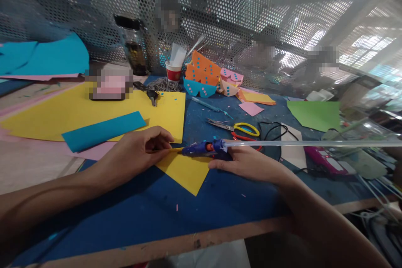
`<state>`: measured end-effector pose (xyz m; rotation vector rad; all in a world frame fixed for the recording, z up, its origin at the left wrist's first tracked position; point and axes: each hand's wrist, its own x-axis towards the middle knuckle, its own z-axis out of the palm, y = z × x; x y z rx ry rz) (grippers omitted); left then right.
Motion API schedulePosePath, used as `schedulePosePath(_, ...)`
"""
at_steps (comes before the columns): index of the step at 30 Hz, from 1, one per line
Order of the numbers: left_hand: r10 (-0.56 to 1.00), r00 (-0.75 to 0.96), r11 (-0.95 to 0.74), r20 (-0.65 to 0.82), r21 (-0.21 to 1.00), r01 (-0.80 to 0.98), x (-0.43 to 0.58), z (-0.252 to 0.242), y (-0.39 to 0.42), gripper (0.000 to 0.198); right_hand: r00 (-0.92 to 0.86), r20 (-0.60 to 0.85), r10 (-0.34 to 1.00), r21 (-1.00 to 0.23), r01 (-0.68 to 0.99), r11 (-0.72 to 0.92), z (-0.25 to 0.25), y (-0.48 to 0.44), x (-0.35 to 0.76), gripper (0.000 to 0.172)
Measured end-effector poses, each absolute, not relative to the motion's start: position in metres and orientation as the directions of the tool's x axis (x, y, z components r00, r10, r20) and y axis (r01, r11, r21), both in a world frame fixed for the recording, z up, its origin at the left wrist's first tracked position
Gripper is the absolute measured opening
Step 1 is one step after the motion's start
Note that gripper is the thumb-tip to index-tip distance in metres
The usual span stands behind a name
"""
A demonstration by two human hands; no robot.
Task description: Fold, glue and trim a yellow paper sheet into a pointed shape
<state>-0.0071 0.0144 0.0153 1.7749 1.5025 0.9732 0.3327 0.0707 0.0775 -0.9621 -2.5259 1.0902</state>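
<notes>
My right hand (238,160) is wrapped round a blue hot glue gun (201,149), and a long clear glue stick (301,144) juts out of its back to the right. The gun's nozzle points left, at the folded upper edge of a yellow paper piece (191,173) on the blue tabletop. With fingers pinched, my left hand (150,146) grips that edge close to the nozzle. Whether nozzle and paper touch I cannot tell. Beyond the gun lie scissors (243,129) with yellow and red handles.
A blue paper strip (103,131) lies on a large yellow sheet (78,113) with keys (153,97). Behind stand a paper cup (173,72), a dark-lidded bottle (135,48) and decorated orange paper pieces (202,69). Green paper (315,114) and a black cord (271,127) lie right. Perforated metal rises behind.
</notes>
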Motion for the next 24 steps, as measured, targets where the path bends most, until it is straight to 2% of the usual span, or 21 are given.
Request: schedulePosePath(24, 0.981, 0.107, -0.194, 0.162, 0.812, 0.550, -0.0126, 0.0100, 0.0160, 0.046, -0.744, -0.074, 0.664, -0.660, 0.536, 0.526, 0.0735, 0.0724, 0.3393, 0.041)
